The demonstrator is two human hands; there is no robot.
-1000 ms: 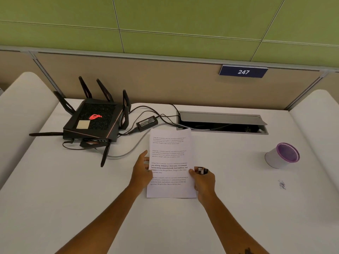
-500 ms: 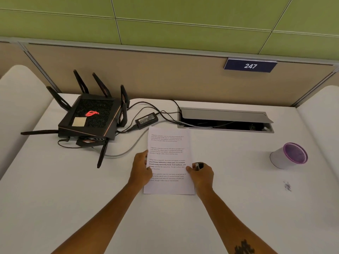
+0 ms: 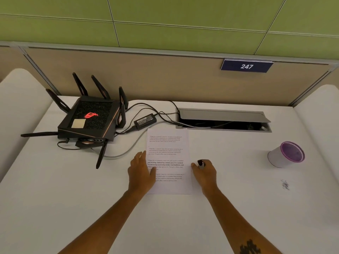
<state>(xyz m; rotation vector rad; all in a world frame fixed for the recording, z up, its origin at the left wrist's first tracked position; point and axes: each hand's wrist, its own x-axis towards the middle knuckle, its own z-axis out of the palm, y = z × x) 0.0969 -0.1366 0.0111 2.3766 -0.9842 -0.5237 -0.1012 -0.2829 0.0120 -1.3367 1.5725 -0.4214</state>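
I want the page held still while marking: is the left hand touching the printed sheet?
Touching. The head view shows the left hand lying on the left edge of the printed sheet, with its thumb covering some of the printed lines.

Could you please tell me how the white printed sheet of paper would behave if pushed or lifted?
Being thin, the white printed sheet of paper would probably droop when lifted. Flat on the smooth white table, it may slide unless the left hand resting on it pins it. The right hand holds a small dark marker.
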